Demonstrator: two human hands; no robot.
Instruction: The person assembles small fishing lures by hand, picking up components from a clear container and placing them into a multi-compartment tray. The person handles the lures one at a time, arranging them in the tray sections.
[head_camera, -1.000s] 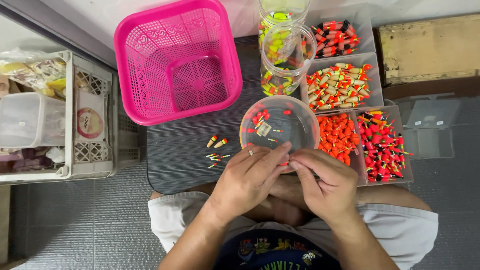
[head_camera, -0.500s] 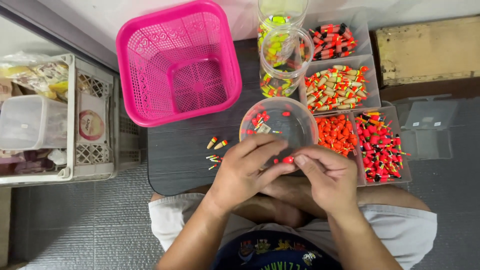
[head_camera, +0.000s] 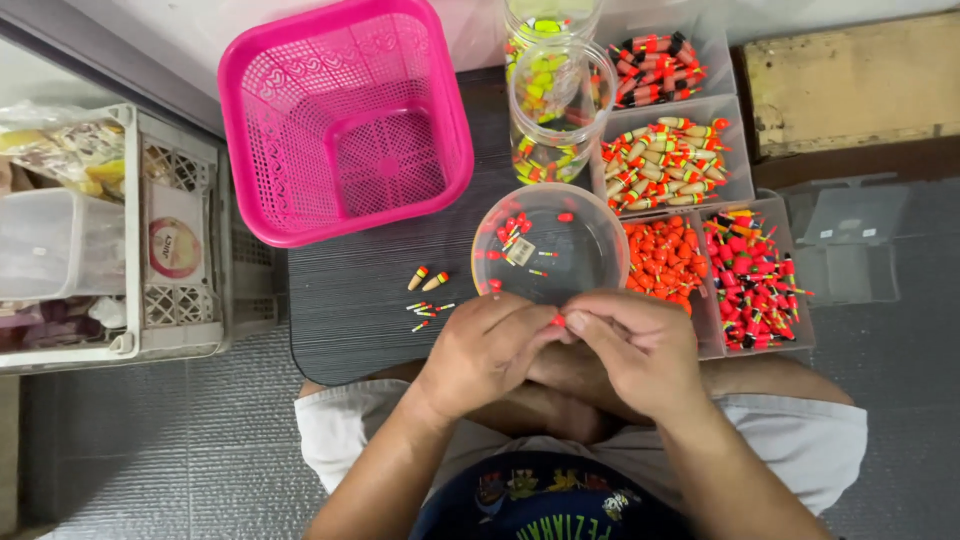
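Note:
My left hand (head_camera: 488, 350) and my right hand (head_camera: 635, 345) meet just below a clear round bowl (head_camera: 590, 225), fingertips pinched together on one small red fishing float (head_camera: 556, 321). The bowl holds a few small red floats and a little white tag. It stands on a dark ribbed table (head_camera: 360, 290). Two cone-shaped floats (head_camera: 427, 279) and some tiny thin pieces (head_camera: 427, 311) lie loose on the table left of my hands.
An empty pink plastic basket (head_camera: 262, 150) sits at the back left. Clear trays of red, orange and striped floats (head_camera: 700, 225) fill the right side, with two clear jars (head_camera: 552, 95) behind the bowl. A white crate (head_camera: 135, 240) stands on the floor, left.
Both hands have shifted slightly and closed together; the small red float is now pinched between the fingertips of both, a little nearer the bowl's rim.

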